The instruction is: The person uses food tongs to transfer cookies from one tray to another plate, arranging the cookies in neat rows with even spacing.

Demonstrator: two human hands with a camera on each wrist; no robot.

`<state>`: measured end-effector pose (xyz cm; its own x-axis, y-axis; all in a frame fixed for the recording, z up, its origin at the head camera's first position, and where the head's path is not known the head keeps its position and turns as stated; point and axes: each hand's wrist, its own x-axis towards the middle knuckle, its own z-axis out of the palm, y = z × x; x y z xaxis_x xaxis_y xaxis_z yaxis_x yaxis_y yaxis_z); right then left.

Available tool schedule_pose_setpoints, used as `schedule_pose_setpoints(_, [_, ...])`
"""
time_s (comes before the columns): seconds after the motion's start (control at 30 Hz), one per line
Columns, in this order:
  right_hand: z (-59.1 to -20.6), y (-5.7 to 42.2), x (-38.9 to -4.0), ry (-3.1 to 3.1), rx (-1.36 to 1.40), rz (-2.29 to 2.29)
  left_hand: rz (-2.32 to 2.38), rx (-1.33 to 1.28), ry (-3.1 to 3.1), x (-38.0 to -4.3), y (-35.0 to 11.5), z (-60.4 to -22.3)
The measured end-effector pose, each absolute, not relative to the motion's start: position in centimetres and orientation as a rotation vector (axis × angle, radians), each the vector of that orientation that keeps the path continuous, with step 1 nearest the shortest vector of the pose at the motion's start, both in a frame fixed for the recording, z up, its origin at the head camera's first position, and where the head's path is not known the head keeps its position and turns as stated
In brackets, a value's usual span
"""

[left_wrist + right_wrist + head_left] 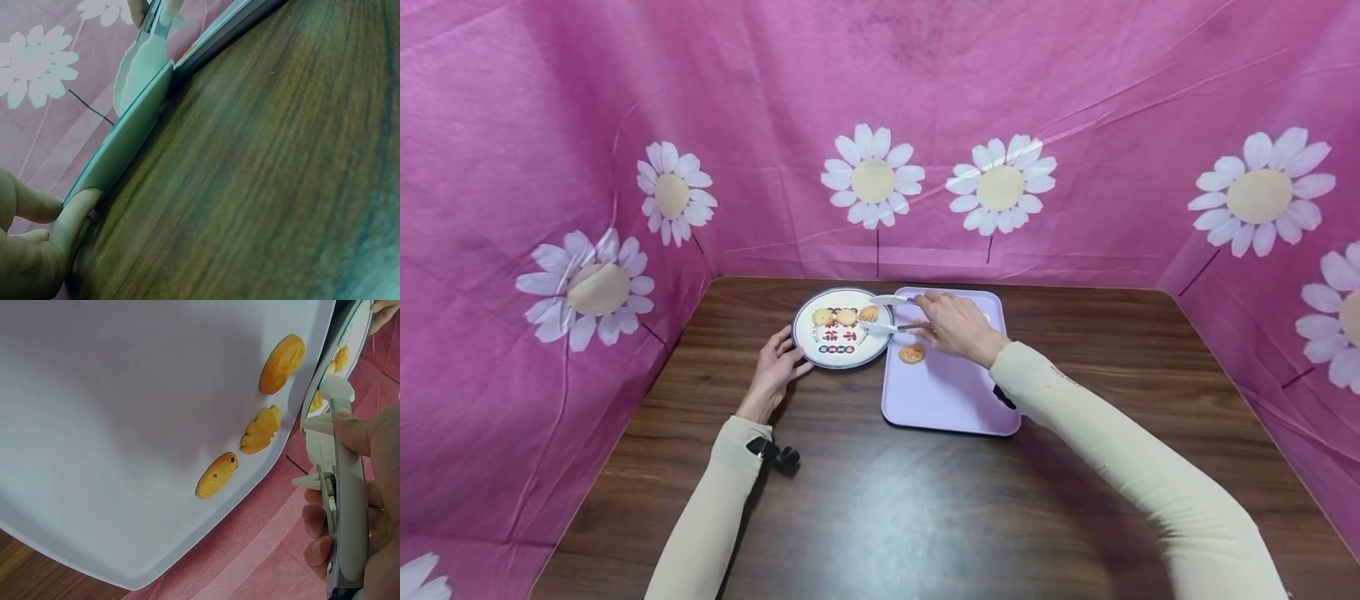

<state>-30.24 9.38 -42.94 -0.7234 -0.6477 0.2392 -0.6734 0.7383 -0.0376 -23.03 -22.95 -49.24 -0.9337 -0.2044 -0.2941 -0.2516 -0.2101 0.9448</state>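
My right hand (957, 323) grips a pair of tongs (350, 512) with grey handles and white tips. The tips reach left over the plate, spread apart on either side of a ridged cookie (868, 313). Beside it on the plate lie a pale cookie (847, 317) and a yellowish cookie (823, 317). The round white plate (805, 343) has a dark rim and red printed characters. At its left edge, my left hand (772, 372) holds the rim between thumb and fingers. In the left wrist view, the thumb (78, 215) lies along the plate's outer side.
Right of the plate, its edge close against it, is a lilac tray (951, 400). Three cookies lie on it in the right wrist view: an oval one (282, 364), a scalloped one (261, 430) and a speckled one (217, 475). Pink flowered cloth (775, 208) surrounds the wooden table (865, 500).
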Motion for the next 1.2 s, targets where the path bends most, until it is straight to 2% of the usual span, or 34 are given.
schedule_pose_setpoints(0.63, [-41.7, 14.2, -27.7, -2.739, 0.960, 0.409, 2.357, -0.549, 1.952, -23.1, -22.9, -48.5])
schedule_pose_setpoints(1.2, [-43.1, 18.7, -25.0, -2.862, 1.035, 0.354, 2.331, -0.562, 1.955, -22.7, -22.6, -48.8])
